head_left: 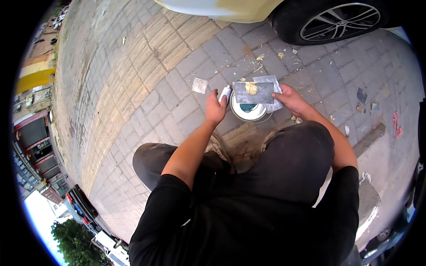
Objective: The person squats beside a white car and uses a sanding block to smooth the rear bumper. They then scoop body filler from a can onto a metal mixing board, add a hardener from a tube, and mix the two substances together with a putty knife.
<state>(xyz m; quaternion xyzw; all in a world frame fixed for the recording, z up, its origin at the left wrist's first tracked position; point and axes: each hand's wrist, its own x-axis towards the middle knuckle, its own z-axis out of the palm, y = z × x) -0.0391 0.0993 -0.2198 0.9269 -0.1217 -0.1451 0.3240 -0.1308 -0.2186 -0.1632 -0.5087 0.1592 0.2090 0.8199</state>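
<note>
We look down at a grey plate (262, 93) with a cream dab (251, 88) lying on it, over a round tub (238, 110) with a white top and dark green middle; we cannot tell whether plate and tub touch. The right hand (293, 101) grips the plate at its right edge, thumb on top, which leaves most of its face free. A paler sheet (275, 107) sticks out beneath, seemingly pinched in the same grip. The plate looks roughly level, which probably keeps the dab from sliding. On the other side, the left hand (215, 107) is closed around a white tube (225, 94), its narrow end pointing away from us, just beside the plate, perhaps to keep both within easy reach. Farther out, we see a pale square (200, 85) and cream scraps (260, 57) on the paving (168, 102), and beyond them a car wheel (341, 23). Our bent knees (301, 150) frame the tub, apparently because we work low.
</note>
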